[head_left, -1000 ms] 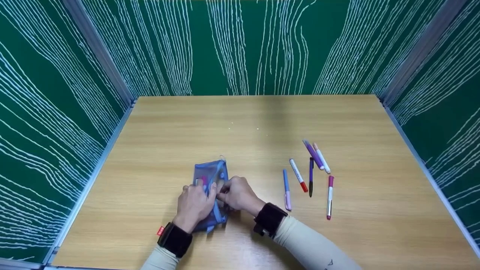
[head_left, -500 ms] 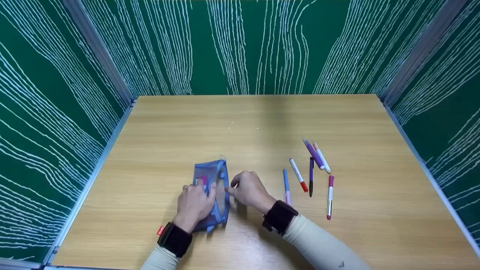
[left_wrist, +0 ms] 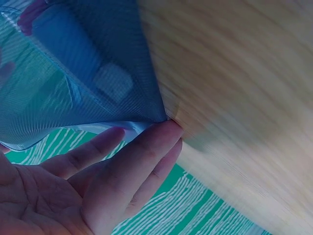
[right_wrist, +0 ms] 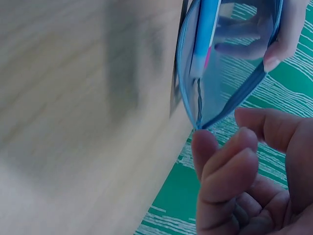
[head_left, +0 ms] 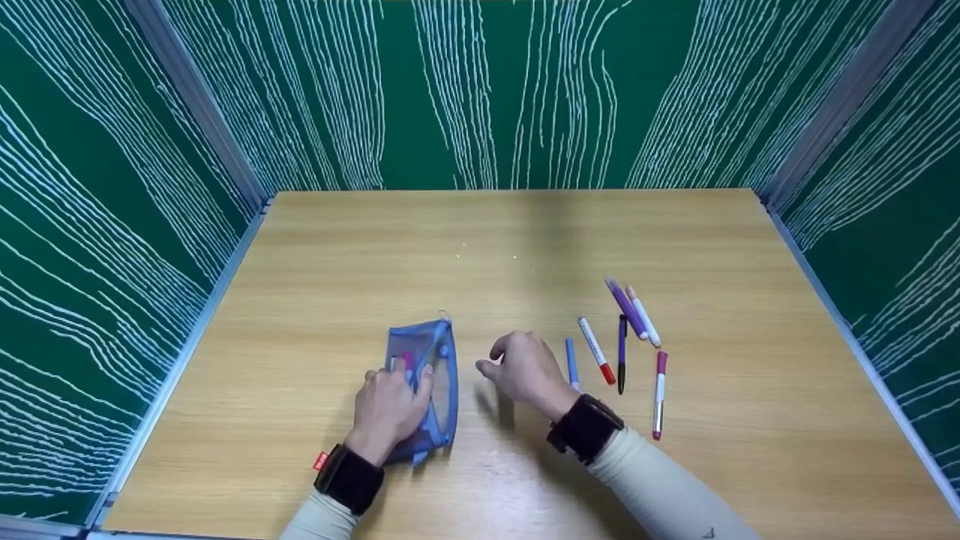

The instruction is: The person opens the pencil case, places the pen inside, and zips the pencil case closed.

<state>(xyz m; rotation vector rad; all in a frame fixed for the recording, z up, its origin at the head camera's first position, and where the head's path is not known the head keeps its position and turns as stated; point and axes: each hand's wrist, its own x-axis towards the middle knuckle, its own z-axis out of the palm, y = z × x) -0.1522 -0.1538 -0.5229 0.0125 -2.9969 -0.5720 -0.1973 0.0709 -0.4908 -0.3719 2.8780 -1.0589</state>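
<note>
A blue mesh zip pencil case (head_left: 414, 341) lies on the table at left of centre, its zip open toward the right. My left hand (head_left: 388, 405) grips its edge; the right wrist view has the left thumb (right_wrist: 279, 55) on the zip rim and fingers behind the mesh. Inside the case are a blue pen (right_wrist: 207, 29) and something pink (head_left: 407, 361). Just right of the case, apart from it, my right hand (head_left: 529, 371) hovers with loosely bent fingers and nothing in them. Its wrist partly hides a blue and lilac pen (head_left: 571, 360).
Right of my right hand lie a red-capped marker (head_left: 596, 350), a dark purple pen (head_left: 622, 356), a purple marker (head_left: 626, 307), a white marker (head_left: 643, 315) and a magenta-capped marker (head_left: 660, 394). Green walls with white lines enclose the wooden table (head_left: 360, 240).
My right hand has come out of the case's opening and moved right, toward the loose pens. The left hand and the case stay where they were.
</note>
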